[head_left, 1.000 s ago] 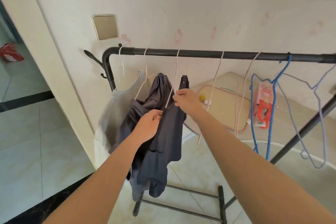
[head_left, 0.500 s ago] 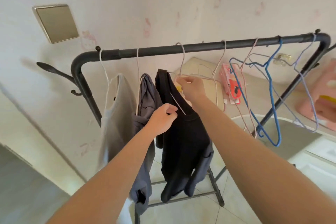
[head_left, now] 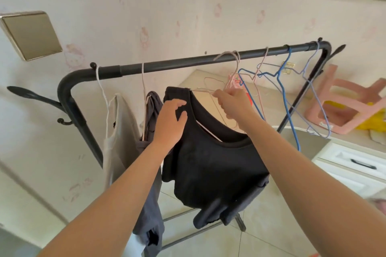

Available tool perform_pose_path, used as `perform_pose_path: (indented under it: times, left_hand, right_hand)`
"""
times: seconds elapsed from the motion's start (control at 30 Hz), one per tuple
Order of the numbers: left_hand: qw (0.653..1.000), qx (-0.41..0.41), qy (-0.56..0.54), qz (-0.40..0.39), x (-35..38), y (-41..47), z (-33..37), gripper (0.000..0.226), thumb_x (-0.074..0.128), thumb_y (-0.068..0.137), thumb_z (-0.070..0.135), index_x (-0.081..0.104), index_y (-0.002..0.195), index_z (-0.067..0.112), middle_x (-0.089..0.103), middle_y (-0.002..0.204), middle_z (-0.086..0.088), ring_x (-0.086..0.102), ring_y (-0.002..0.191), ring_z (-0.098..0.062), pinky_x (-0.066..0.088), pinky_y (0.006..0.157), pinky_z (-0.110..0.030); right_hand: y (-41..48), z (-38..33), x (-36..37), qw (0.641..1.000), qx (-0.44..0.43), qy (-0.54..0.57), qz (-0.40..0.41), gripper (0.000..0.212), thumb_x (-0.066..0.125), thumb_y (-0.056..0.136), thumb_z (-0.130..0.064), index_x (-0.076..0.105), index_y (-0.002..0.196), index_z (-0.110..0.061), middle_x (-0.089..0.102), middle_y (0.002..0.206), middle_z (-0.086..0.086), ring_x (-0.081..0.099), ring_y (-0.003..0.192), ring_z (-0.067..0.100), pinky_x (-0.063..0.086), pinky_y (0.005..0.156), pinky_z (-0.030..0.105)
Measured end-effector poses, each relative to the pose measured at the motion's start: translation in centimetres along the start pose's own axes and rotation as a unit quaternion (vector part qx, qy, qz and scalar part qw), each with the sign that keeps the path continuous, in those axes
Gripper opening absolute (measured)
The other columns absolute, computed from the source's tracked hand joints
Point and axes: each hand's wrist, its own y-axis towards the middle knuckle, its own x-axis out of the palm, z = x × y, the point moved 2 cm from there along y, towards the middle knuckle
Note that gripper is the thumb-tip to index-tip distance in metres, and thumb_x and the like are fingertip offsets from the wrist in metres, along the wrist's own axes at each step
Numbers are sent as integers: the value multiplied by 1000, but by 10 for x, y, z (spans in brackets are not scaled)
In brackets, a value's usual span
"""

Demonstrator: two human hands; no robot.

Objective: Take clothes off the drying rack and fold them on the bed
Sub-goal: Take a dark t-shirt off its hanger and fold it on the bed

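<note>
A black T-shirt hangs on a pale wire hanger just below the dark rail of the drying rack. My right hand grips that hanger at its neck, with the hook up by the rail. At the shirt's left shoulder, my left hand has its fingers spread and loosely bent, holding nothing. Left of it, a grey garment and a white garment hang on their own hangers.
Empty hangers, among them a blue hanger and a lilac hanger, hang on the rail's right half. Behind the rack, a counter holds an overturned pink stool. White drawers stand at right. The rack's foot bars cross the tiled floor below.
The black shirt has swung out to face me and slid right along the rail with my right hand. My left hand has let go of the collar and opened.
</note>
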Motion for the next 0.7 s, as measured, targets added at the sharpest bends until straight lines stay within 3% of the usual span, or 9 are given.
perform_pose_path:
  times: [0.07,0.17,0.3,0.47,0.7]
  left_hand:
    - [997,62,40,37,0,0,8,28,53,96,18,56,125,18,56,125,1,51,116,-14,36,99,-23]
    - [984,111,135,18,14,-3,15,32,55,95,31,55,126,20,56,126,1,51,117,-19,40,101,-39]
    - [968,148,204,12,23,-13,15,26,54,97,31,62,120,22,64,113,0,57,104,-24,45,91,-40]
    - [989,114,95,-16,14,-27,11,17,61,94,22,73,105,19,70,102,7,62,96,-11,44,85,-22]
    - [995,94,29,-16,15,-44,21,11,63,92,18,72,98,17,67,93,15,62,89,-3,49,83,-20]
  right_hand:
    - [-8,7,-3,1000,-24,-7,-7,31,60,85,-26,49,62,-9,38,56,6,34,49,15,34,51,26]
    - [-21,20,-12,998,-52,-17,-4,30,61,82,-20,50,59,-3,35,59,10,32,52,15,30,53,26]
    - [-30,33,-25,997,-69,-33,-22,34,63,83,-20,47,57,-4,32,57,9,31,53,14,27,50,24]
    - [-32,53,-40,995,-82,-20,-51,47,66,86,-22,40,49,-14,32,47,-5,30,47,8,29,54,26]
    - [-30,64,-54,991,-110,-43,-71,36,56,92,-21,47,59,-14,36,45,-12,32,46,4,30,55,23]
